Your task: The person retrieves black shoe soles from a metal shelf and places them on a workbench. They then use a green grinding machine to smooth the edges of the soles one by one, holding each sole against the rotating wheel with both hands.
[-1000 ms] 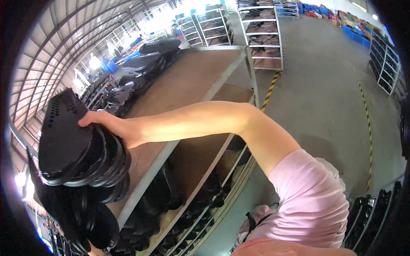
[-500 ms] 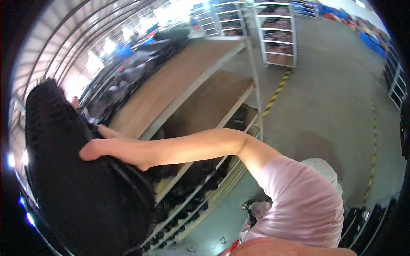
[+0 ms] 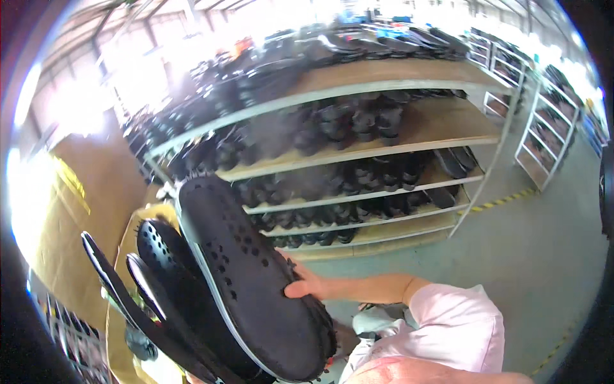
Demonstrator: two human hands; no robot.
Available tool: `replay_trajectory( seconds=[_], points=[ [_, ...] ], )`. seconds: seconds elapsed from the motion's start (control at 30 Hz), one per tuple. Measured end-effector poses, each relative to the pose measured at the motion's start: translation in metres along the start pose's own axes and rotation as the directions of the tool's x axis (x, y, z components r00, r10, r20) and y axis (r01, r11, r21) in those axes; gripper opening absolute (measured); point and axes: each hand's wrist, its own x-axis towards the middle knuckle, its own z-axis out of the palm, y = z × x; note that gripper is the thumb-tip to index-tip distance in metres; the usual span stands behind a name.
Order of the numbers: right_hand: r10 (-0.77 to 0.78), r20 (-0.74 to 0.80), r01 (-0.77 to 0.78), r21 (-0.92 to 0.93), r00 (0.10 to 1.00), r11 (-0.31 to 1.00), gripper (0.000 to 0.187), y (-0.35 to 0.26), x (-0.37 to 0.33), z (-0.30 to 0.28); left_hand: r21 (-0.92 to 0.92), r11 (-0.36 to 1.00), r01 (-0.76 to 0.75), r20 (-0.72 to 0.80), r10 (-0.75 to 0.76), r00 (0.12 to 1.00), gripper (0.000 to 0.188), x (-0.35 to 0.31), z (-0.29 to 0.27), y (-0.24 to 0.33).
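My right hand (image 3: 304, 281) grips the edge of a black shoe sole (image 3: 256, 301), thumb on its flat face and fingers behind. This sole has rows of holes toward its far end and a pale rim along its left side. Left of it, more black shoe soles (image 3: 160, 256) fan out, their lower ends overlapping near the bottom of the view. A sliver of skin at the lower edge, beneath these soles, may be my left hand; its fingers are hidden. An open cardboard box (image 3: 118, 333) stands under and behind the soles on the left.
A rack with wooden shelves (image 3: 448, 134) stretches across ahead, carrying rows of black footwear parts (image 3: 364, 121). Farther right stands a white metal rack (image 3: 543, 134). Yellow-and-black tape (image 3: 505, 201) marks the grey floor. A raised cardboard flap (image 3: 83, 205) rises at the left.
The view has swung left, bringing the box and the loaded shelves into sight. The sole in my right hand now sits nearer the middle, with further soles fanned out beside it.
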Motion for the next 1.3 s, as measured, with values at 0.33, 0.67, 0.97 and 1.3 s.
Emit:
replay_trajectory(
  seconds=[0.33,0.67,0.97,1.3],
  points=[
    [0.56,0.193,-0.581,0.074,0.806,0.81,0.107,0.186,0.045,0.085,0.274,0.944,-0.182,-0.403,0.285,0.87,0.053,-0.211,-0.29,0.029],
    [0.819,0.325,-0.823,-0.168,0.473,0.542,0.083,0.344,0.13,0.143,-0.05,0.982,-0.182,-0.481,0.136,0.866,0.046,-0.166,-0.202,0.088],
    [0.809,0.304,-0.831,-0.087,0.503,0.549,0.079,0.554,0.252,0.232,0.118,0.984,-0.13,-0.491,0.172,0.854,0.044,-0.011,-0.391,0.168],
    [0.836,0.303,-0.71,-0.441,0.458,0.549,0.117,0.832,0.467,0.456,0.01,0.945,-0.328,-0.804,0.202,0.56,0.038,0.25,-0.705,0.342]
  ],
)
